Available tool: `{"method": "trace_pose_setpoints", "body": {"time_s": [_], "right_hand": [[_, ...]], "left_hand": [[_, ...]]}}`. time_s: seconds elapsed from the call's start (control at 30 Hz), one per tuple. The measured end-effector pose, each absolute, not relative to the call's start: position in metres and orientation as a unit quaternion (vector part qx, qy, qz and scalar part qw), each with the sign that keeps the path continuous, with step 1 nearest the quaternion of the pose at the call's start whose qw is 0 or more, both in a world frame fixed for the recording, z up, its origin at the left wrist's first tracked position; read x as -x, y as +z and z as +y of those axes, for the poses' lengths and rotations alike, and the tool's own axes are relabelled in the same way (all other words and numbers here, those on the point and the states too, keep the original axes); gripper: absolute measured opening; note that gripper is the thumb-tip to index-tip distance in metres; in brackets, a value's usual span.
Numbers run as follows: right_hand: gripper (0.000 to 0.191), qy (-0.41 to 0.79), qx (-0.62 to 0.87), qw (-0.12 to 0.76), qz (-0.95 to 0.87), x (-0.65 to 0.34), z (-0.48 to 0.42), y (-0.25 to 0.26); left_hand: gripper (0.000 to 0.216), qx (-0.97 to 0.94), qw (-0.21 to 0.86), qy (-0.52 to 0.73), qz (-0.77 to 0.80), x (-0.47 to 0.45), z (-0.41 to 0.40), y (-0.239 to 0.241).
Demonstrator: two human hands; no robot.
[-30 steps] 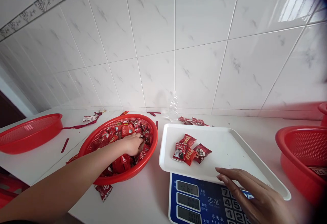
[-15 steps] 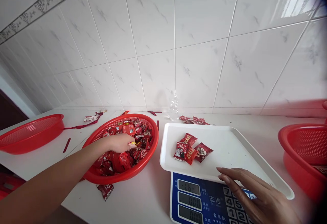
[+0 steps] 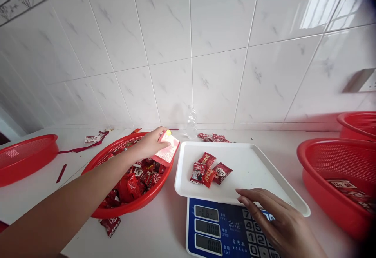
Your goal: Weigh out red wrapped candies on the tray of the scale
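My left hand [image 3: 152,142] grips a red-edged snack packet [image 3: 168,150] with a pale back and a yellow spot at its top. It is over the right rim of a red plastic basket [image 3: 157,199] filled with small red packets. Fingers stretched out, my right hand [image 3: 268,215] hovers at the front edge of a white tray [image 3: 249,162], with nothing visible in it. Several red packets [image 3: 210,169] lie together on the tray's left half. The tray sits on a blue scale [image 3: 219,226] with number keys, partly hidden by my right hand.
Another red basket [image 3: 28,160] stands at the left. At the right are a red basket [image 3: 317,179] with packets inside and one behind it [image 3: 358,122]. A clear bottle [image 3: 191,122] stands by the tiled wall. One loose packet [image 3: 110,226] lies before the full basket.
My left hand has risen out of the basket's packets and moved right, bringing up the pale-backed packet. My right hand stays by the tray edge. The view has turned slightly right.
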State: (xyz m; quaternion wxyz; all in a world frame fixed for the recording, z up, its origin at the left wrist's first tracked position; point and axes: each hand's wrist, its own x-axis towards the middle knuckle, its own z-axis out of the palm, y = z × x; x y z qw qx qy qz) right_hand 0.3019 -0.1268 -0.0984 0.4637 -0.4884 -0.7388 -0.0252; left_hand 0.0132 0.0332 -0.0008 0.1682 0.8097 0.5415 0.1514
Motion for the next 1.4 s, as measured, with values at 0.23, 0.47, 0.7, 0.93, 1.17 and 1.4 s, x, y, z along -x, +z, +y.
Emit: {"method": "trace_pose_setpoints", "body": {"time_s": [0.23,0.47,0.7,0.93,1.17,1.4], "right_hand": [[0.026,-0.025,0.49,0.465,-0.737,-0.302,-0.127,-0.098],[0.023,-0.033,0.473,0.469,-0.745,-0.299,-0.128,-0.091],[0.022,-0.079,0.499,0.43,-0.748,-0.304,-0.122,-0.102],[0.038,-0.186,0.548,0.301,-0.758,-0.313,-0.112,-0.125],[0.034,-0.189,0.541,0.305,-0.761,-0.314,-0.115,-0.119],[0.032,-0.201,0.504,0.358,-0.759,-0.315,-0.114,-0.118]], "left_hand": [[0.062,-0.864,0.185,0.075,0.463,-0.079,0.023,-0.037],[0.081,-0.898,0.2,-0.029,0.39,-0.121,0.002,-0.06],[0.076,-0.924,0.195,-0.004,0.327,-0.147,0.0,-0.066],[0.055,-0.914,0.214,0.046,0.342,-0.137,0.01,-0.064],[0.051,-0.883,0.19,0.116,0.413,-0.091,0.032,-0.041],[0.039,-0.814,0.121,0.137,0.552,0.004,0.063,-0.032]]}}
